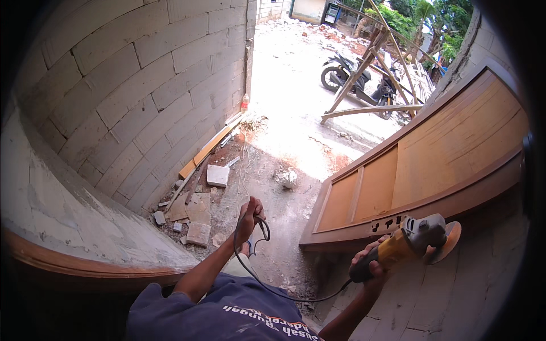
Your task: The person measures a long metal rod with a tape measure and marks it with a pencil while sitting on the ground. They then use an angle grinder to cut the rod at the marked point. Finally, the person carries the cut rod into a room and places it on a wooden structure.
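My left hand (249,219) is closed around a black power cord (264,227), held over the dusty floor at the lower middle, with a loop hanging from it. The cord runs down and across to an angle grinder (406,241) at the lower right. My right hand (372,261) grips the grinder's dark handle. Its yellow body points up and right, ending in a silver head with a disc (445,244). Just behind the grinder is a brown wooden door leaf (432,159), tilted in the fisheye view, with dark holes along its lower rail.
A block wall (136,85) lines the left, with planks (202,153), rubble (198,233) and a bottle (245,103) at its base. A lump of rubble (287,181) lies mid-floor. Outside stand a wooden trestle (368,108) and a black scooter (341,77). A wood-edged wall (68,193) is nearest left.
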### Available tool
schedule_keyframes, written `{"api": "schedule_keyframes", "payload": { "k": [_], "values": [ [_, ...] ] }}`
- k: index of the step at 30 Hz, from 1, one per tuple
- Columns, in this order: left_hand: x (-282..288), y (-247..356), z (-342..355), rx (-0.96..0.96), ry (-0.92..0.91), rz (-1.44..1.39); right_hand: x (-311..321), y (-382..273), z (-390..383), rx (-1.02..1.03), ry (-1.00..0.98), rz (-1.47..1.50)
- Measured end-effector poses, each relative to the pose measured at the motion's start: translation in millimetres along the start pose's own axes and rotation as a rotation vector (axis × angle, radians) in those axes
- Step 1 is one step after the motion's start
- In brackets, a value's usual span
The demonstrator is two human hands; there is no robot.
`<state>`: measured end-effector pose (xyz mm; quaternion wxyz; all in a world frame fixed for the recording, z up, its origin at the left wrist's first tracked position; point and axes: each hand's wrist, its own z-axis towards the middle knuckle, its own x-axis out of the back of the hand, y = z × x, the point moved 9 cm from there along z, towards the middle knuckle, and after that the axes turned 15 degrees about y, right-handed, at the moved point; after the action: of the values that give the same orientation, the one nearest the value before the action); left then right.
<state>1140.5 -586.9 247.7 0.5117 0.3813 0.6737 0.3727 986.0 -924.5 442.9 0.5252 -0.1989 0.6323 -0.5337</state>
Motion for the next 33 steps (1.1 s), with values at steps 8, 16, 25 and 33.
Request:
{"api": "schedule_keyframes", "payload": {
  "k": [8,16,25,33],
  "values": [
    [-147,125,194,-0.214,-0.701,-0.238,-115,243,230,-0.171,-0.107,0.124],
    [-243,275,411,-0.415,-0.987,-0.380,-278,350,468,-0.365,-0.296,0.249],
    [-309,240,774,-0.618,-1.010,-0.128,-354,521,793,-0.407,-0.369,0.356],
    [-297,197,1168,-0.614,-0.259,0.541,-425,557,1111,-0.510,-0.301,0.475]
  ]
}}
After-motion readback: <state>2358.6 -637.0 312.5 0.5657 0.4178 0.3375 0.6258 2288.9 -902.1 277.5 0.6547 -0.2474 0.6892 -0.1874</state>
